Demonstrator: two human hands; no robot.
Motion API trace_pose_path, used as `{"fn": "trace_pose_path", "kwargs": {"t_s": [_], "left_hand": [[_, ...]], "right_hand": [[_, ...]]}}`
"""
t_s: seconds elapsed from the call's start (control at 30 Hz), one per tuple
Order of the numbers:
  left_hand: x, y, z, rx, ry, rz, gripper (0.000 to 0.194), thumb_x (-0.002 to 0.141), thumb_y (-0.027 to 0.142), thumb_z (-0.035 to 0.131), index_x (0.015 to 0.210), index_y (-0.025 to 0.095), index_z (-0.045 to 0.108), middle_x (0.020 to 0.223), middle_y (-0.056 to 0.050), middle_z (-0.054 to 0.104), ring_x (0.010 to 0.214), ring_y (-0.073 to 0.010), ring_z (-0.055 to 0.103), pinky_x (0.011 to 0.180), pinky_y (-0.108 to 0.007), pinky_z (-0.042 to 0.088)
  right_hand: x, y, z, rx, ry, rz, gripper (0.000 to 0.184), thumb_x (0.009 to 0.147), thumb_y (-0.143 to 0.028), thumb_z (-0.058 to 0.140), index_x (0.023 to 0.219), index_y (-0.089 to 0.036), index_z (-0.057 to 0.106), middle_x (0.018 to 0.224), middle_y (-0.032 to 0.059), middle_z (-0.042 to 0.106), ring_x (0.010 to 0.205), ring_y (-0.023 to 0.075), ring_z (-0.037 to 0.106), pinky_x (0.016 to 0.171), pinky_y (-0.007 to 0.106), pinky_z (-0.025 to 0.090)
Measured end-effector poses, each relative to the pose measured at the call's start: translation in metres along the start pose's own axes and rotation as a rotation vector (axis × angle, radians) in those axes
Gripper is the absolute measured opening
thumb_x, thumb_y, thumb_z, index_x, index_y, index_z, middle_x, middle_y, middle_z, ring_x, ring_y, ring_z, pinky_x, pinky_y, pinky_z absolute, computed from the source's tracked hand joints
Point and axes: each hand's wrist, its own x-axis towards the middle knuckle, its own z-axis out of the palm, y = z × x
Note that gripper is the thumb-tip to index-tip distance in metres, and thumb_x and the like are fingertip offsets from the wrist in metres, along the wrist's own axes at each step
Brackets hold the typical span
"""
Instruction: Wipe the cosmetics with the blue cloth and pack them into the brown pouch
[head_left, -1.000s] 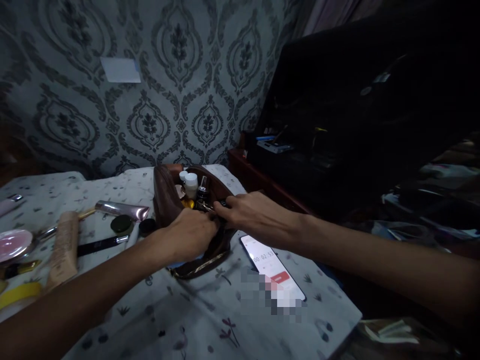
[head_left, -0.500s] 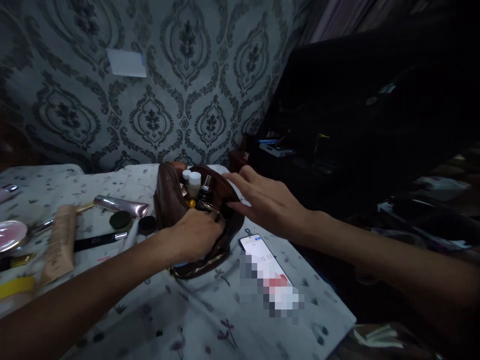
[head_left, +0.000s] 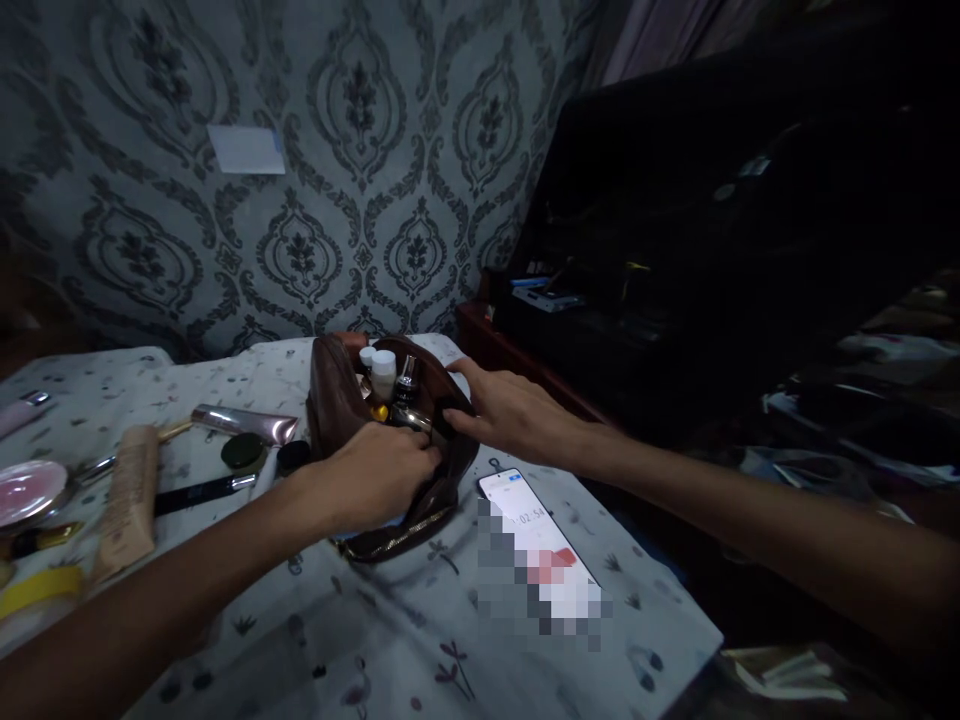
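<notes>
A brown cosmetic bag (head_left: 334, 395) lies unzipped on the patterned cloth. Inside it stand a white-capped bottle (head_left: 383, 374), a dark bottle with a silver top (head_left: 406, 382) and a small yellow item (head_left: 379, 412). My left hand (head_left: 382, 468) reaches into the bag's mouth with its fingers curled; their tips, and whatever they hold, are hidden. On the bag's right side, my right hand (head_left: 502, 405) grips the wall, its thumb inside and the fingers along the rim.
Left of the bag lie a beige tube (head_left: 131, 490), a shiny pink tube (head_left: 244, 422), a dark-lidded jar (head_left: 243, 452), a black stick (head_left: 202, 493) and a round pink compact (head_left: 31, 490). A lit phone (head_left: 525, 510) rests at the right, near the cloth's edge (head_left: 697, 655).
My right hand has drawn back from beside the left hand to the bag's right wall, first spread, now closed on it. My left hand has stayed in the bag.
</notes>
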Motion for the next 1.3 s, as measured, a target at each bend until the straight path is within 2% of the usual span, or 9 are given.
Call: {"fn": "trace_pose_path", "kwargs": {"t_s": [0.13,0.2,0.27,0.37,0.43,0.6,0.7,1.03,1.3], "left_hand": [[-0.036,-0.003,0.004,0.048,0.14,-0.024,0.034,0.089,0.003,0.046,0.113,0.018,0.065,0.123,-0.01,0.069,0.112,-0.0234,0.067,0.08,-0.033,0.059],[-0.061,-0.005,0.011,0.095,0.314,-0.016,0.04,0.091,0.003,0.042,0.123,0.018,0.062,0.137,-0.012,0.063,0.132,-0.0236,0.055,0.09,-0.033,0.058],[-0.082,-0.004,0.019,0.16,0.384,0.007,0.051,0.091,0.001,0.039,0.137,0.017,0.053,0.148,-0.012,0.054,0.142,-0.0231,0.045,0.094,-0.03,0.058],[-0.098,0.001,0.03,0.252,0.396,-0.007,0.064,0.085,-0.006,0.034,0.145,0.013,0.046,0.154,-0.01,0.048,0.148,-0.0231,0.035,0.094,-0.028,0.058],[-0.098,0.005,0.034,0.28,0.413,-0.042,0.066,0.083,-0.008,0.033,0.144,0.013,0.048,0.154,-0.01,0.048,0.149,-0.0239,0.034,0.091,-0.027,0.059],[-0.094,0.007,0.039,0.279,0.395,-0.068,0.065,0.085,-0.005,0.036,0.146,0.015,0.046,0.155,-0.01,0.046,0.147,-0.0255,0.036,0.082,-0.025,0.061],[-0.099,0.003,0.038,0.269,0.392,-0.056,0.069,0.085,-0.004,0.035,0.151,0.016,0.039,0.157,-0.009,0.042,0.149,-0.0247,0.033,0.082,-0.024,0.061],[-0.114,-0.001,0.032,0.271,0.384,-0.02,0.068,0.089,-0.004,0.033,0.155,0.016,0.032,0.157,-0.007,0.044,0.15,-0.0221,0.031,0.107,-0.03,0.051],[-0.117,0.002,0.036,0.271,0.386,-0.062,0.072,0.089,-0.007,0.031,0.157,0.017,0.026,0.158,-0.008,0.041,0.151,-0.0225,0.028,0.108,-0.034,0.051]], "right_hand": [[-0.01,0.003,0.0,-0.017,0.119,-0.051,0.048,0.095,-0.04,0.056,0.135,-0.016,0.044,0.103,0.0098,0.068,0.09,0.0251,0.064,0.07,0.031,0.042],[-0.012,0.002,-0.001,-0.045,0.209,-0.146,0.04,0.096,-0.036,0.056,0.13,-0.014,0.051,0.112,0.013,0.065,0.099,0.0263,0.061,0.078,0.034,0.044],[-0.011,-0.002,-0.002,-0.109,0.256,-0.303,0.027,0.098,-0.028,0.053,0.119,-0.012,0.06,0.116,0.0155,0.063,0.106,0.0276,0.058,0.087,0.038,0.045],[0.001,-0.016,0.001,-0.236,0.188,-0.562,0.02,0.096,-0.016,0.05,0.103,-0.011,0.068,0.114,0.017,0.066,0.11,0.0285,0.056,0.094,0.042,0.044],[0.014,-0.028,0.007,-0.303,0.14,-0.65,0.019,0.093,-0.011,0.052,0.099,-0.011,0.07,0.114,0.0172,0.067,0.113,0.0295,0.057,0.094,0.042,0.045],[0.042,-0.052,0.023,-0.424,-0.046,-0.62,0.021,0.091,-0.011,0.058,0.105,-0.012,0.072,0.126,0.0163,0.065,0.122,0.0297,0.058,0.092,0.038,0.051],[0.045,-0.054,0.026,-0.461,-0.137,-0.566,0.026,0.092,-0.014,0.058,0.114,-0.012,0.07,0.131,0.0171,0.063,0.114,0.0294,0.065,0.087,0.039,0.056],[0.041,-0.058,0.018,-0.494,-0.194,-0.564,0.021,0.09,-0.012,0.06,0.106,-0.015,0.074,0.119,0.0151,0.071,0.102,0.0276,0.07,0.087,0.04,0.056],[0.043,-0.056,0.018,-0.499,-0.188,-0.549,0.022,0.093,-0.01,0.054,0.102,-0.014,0.074,0.107,0.0151,0.075,0.099,0.0276,0.071,0.084,0.039,0.054]]}}
